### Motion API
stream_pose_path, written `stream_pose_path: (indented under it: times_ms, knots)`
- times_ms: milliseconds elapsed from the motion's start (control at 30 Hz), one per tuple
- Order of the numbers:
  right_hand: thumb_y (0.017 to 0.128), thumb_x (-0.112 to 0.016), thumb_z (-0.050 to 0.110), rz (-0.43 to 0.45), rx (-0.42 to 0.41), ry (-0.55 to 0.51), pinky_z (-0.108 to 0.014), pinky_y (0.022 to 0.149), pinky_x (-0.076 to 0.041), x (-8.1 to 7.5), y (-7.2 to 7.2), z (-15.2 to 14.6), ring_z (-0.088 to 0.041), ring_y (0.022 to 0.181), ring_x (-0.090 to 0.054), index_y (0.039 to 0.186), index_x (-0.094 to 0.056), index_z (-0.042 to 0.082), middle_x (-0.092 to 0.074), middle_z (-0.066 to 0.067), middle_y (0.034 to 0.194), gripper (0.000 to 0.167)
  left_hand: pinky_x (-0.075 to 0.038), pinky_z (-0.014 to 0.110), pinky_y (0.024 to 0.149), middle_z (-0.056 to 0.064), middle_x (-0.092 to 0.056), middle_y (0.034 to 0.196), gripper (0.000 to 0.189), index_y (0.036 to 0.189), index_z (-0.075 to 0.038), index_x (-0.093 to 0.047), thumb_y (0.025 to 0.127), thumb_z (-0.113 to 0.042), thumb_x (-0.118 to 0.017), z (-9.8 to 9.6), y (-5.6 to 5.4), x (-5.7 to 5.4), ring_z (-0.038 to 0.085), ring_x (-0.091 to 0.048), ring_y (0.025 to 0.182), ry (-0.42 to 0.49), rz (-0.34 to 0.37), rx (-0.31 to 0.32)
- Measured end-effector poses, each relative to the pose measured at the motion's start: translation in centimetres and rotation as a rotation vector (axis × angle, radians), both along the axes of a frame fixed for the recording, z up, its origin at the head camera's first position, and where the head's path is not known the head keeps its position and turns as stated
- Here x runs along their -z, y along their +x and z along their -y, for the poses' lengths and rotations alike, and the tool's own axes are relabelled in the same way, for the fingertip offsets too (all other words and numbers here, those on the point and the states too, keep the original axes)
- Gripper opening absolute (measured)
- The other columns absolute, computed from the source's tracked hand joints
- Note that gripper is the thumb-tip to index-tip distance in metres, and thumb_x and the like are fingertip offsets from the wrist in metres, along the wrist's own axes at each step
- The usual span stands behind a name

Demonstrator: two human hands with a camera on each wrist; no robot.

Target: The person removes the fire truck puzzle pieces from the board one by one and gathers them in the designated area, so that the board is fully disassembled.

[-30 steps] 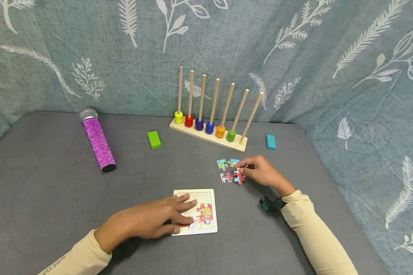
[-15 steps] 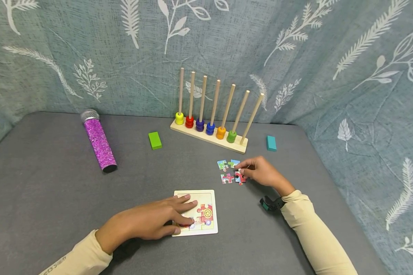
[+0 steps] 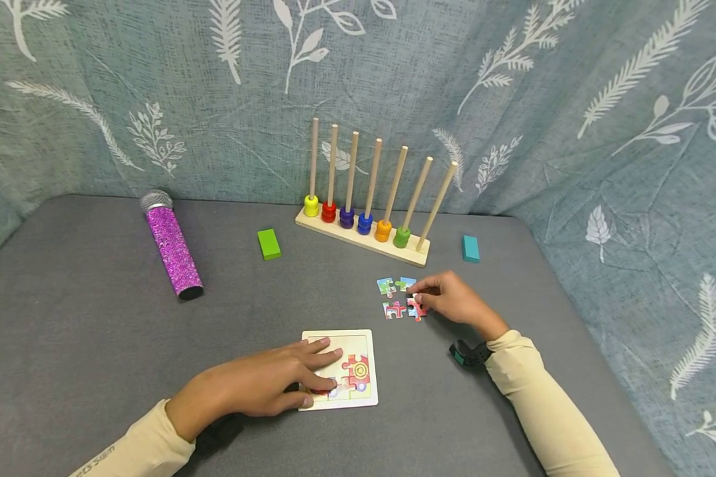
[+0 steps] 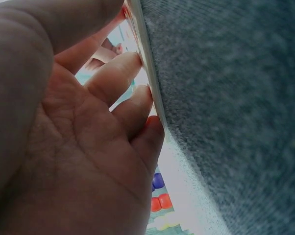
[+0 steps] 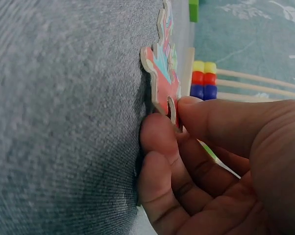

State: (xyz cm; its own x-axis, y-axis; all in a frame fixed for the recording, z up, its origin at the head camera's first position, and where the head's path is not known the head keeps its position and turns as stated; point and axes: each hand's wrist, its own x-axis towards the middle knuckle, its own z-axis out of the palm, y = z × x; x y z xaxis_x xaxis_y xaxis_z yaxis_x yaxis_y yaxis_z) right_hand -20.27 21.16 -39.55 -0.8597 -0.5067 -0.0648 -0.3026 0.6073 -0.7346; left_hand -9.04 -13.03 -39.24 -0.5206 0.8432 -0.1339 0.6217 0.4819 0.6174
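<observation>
My left hand lies with spread fingers on a square wooden puzzle board, whose lower right holds fitted pieces with red and yellow printing. In the left wrist view, the fingertips rest along the edge of the board. Farther right, my right hand pinches the edge of a red puzzle piece between thumb and fingers. The right wrist view shows that puzzle piece low over the cloth, its thumb-side edge in the grip. Three other pieces lie beside it, among them a green-and-blue piece and a pink piece.
Behind the pieces stands a wooden peg rack with coloured beads on most pegs. A green block, a teal block and a glittery purple microphone lie farther out on the grey cloth. A patterned curtain hangs behind.
The red puzzle piece has shifted slightly under my right fingers. Both hands have stayed almost in place, and the left still rests on the board.
</observation>
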Motion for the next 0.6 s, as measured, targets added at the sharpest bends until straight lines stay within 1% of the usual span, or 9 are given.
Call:
stream_pose_path:
  times_ms: [233, 600]
  knots:
    - [0.091, -0.059, -0.005, -0.023, -0.002, 0.027, -0.026, 0.062, -0.049, -0.01, -0.06, 0.03, -0.010, 0.072, -0.060, 0.107, -0.071, -0.006, -0.071, -0.011, 0.094, 0.020, -0.026, 0.050, 0.112, 0.003, -0.036, 0.153, 0.038, 0.131, -0.018, -0.064, 0.093, -0.014, -0.064, 0.03, 0.04, -0.01, 0.028, -0.022, 0.144, 0.005, -0.004, -0.004]
    - [0.090, -0.061, -0.005, -0.057, -0.011, 0.039, -0.026, 0.061, -0.048, -0.23, 0.03, 0.25, -0.010, 0.070, -0.058, 0.104, -0.072, -0.005, -0.071, -0.010, 0.092, 0.018, -0.026, 0.051, 0.111, 0.004, -0.037, 0.152, 0.038, 0.131, -0.018, -0.064, 0.093, -0.013, -0.064, 0.09, 0.03, 0.06, 0.029, -0.023, 0.144, 0.024, -0.014, 0.007]
